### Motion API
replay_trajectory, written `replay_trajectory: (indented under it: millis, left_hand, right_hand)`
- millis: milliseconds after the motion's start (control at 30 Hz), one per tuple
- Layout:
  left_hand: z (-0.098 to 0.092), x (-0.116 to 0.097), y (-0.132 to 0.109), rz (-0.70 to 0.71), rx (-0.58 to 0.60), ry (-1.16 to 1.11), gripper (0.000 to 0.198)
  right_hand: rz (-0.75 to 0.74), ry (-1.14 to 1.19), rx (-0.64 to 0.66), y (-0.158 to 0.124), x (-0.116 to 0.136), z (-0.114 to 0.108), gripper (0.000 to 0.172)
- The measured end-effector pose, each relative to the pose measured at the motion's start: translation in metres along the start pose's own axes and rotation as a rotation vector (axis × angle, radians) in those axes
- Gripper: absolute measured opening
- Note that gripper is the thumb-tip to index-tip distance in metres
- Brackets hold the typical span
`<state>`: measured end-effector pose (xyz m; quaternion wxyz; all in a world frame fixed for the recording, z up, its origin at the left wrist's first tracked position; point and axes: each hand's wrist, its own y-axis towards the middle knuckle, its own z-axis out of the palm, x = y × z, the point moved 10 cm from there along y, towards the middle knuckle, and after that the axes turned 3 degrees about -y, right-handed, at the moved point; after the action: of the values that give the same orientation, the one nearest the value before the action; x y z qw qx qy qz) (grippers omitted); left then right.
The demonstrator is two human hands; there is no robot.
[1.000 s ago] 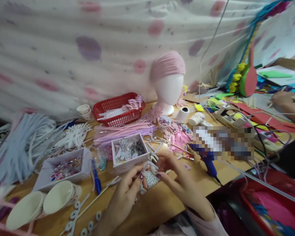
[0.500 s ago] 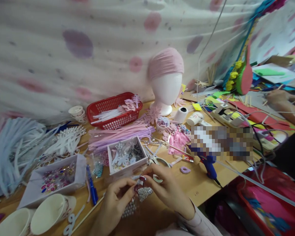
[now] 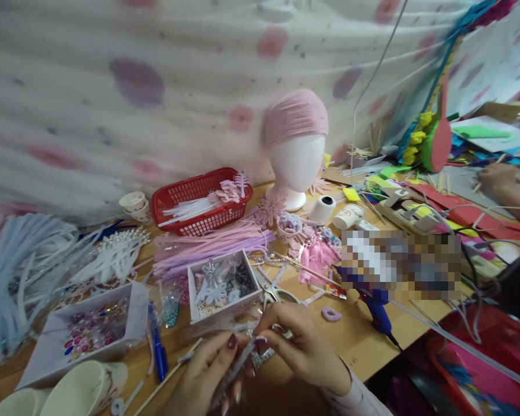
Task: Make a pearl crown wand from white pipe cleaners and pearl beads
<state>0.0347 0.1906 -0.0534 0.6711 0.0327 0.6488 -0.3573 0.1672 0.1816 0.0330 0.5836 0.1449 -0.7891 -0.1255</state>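
Note:
Between my two hands is a small clear plastic bag of pearl beads [image 3: 262, 357], partly covered by my fingers and tilted. My left hand [image 3: 201, 370] pinches one side of the bag between thumb and fingers. On the other side, my right hand [image 3: 305, 344] closes its thumb and fingertips on the bag's upper edge. Just beyond the hands are scissors [image 3: 274, 290], and a white box [image 3: 225, 313] of pale flower pieces and beads stands behind them. A blue pen [image 3: 159, 352] and a thin wooden stick [image 3: 167, 378] lie beside my left hand.
A blue glue gun [image 3: 375, 303] with its cord is to the right. Paper cups [image 3: 78, 393] and a box of gems [image 3: 136, 315] stand at the left. Behind are a red basket [image 3: 199, 222], pipe cleaners [image 3: 208, 248] and a white foam head [image 3: 297, 162]. Another person's hand [image 3: 500, 176] is far right.
The bag has turned between my hands, and its beads show less. My left hand's grip has shifted slightly. The whole view has moved a little.

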Motion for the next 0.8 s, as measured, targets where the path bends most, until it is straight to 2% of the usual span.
replay_trajectory:
  millis: [67,133,267,367,433,500,567,667,733,800]
  left_hand:
    - [0.030,0.021,-0.007,-0.281,0.256,-0.295,0.050]
    - [0.048,0.027,-0.012,-0.380,0.419,-0.453,0.046]
    - [0.060,0.037,-0.011,-0.381,0.524,-0.660,0.036]
    - [0.073,0.028,-0.014,-0.334,0.693,-0.865,0.037]
    - [0.075,0.018,-0.012,-0.280,0.732,-0.934,0.033]
    - [0.071,0.015,-0.006,-0.239,0.683,-0.919,0.024]
    - [0.065,0.015,0.001,-0.215,0.607,-0.835,0.024]
    - [0.043,0.013,0.011,-0.112,0.396,-0.518,0.030]
    - [0.026,-0.009,0.013,0.113,0.243,-0.127,0.029]
    - [0.020,-0.051,0.002,0.493,0.107,0.360,0.028]
  right_hand:
    - [-0.057,0.058,0.080,0.001,0.007,0.001,0.028]
    - [-0.078,0.108,0.112,0.003,0.010,0.001,0.032]
    - [-0.058,0.185,0.125,0.006,0.008,0.006,0.033]
    - [0.014,0.304,0.143,0.007,0.002,0.012,0.030]
    - [0.091,0.355,0.156,0.007,-0.006,0.016,0.029]
    - [0.166,0.340,0.134,0.006,-0.015,0.016,0.029]
    - [0.240,0.333,0.122,0.005,-0.025,0.016,0.031]
    - [0.365,0.397,0.166,0.001,-0.038,0.020,0.036]
    - [0.417,0.394,0.167,-0.001,-0.044,0.021,0.037]
    - [0.436,0.365,0.145,-0.003,-0.045,0.019,0.035]
